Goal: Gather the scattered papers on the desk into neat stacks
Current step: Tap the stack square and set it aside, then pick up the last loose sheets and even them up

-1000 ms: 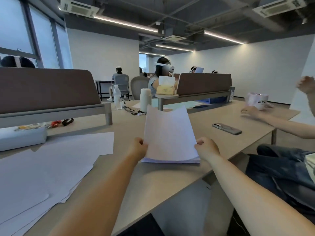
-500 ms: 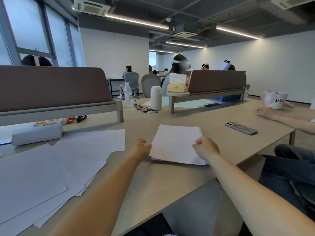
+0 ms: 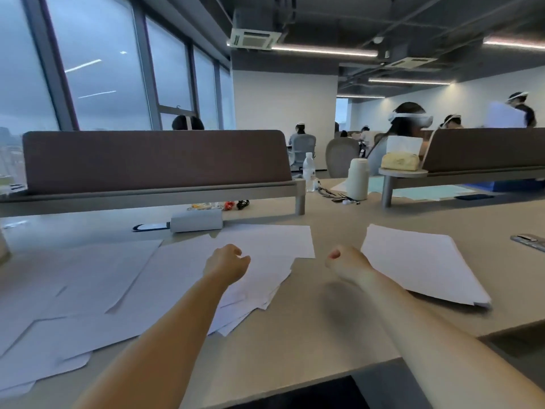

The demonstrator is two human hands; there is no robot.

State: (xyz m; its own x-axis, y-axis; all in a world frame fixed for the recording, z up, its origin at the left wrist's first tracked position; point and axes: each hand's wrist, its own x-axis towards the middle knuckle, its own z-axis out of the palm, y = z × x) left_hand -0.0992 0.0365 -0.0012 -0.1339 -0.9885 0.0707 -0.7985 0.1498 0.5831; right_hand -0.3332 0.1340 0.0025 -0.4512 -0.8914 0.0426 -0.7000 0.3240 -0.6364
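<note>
A neat stack of white paper [image 3: 418, 264] lies flat on the tan desk [image 3: 309, 343], right of centre. Scattered white sheets [image 3: 118, 290] overlap loosely across the desk's left half. My left hand [image 3: 227, 264] hovers over the right edge of the scattered sheets, fingers curled, holding nothing. My right hand [image 3: 346, 262] is curled into a fist just left of the neat stack, apart from it and holding nothing.
A grey box [image 3: 196, 220] and a dark phone [image 3: 150, 226] lie behind the scattered sheets, under a brown divider panel [image 3: 156, 160]. Another phone [image 3: 528, 240] lies at the far right. A white flask [image 3: 357, 178] and a water bottle [image 3: 308, 176] stand further back.
The stack held upright in both hands was laid flat on the desk and let go. Both hands and my view have shifted left toward the scattered sheets.
</note>
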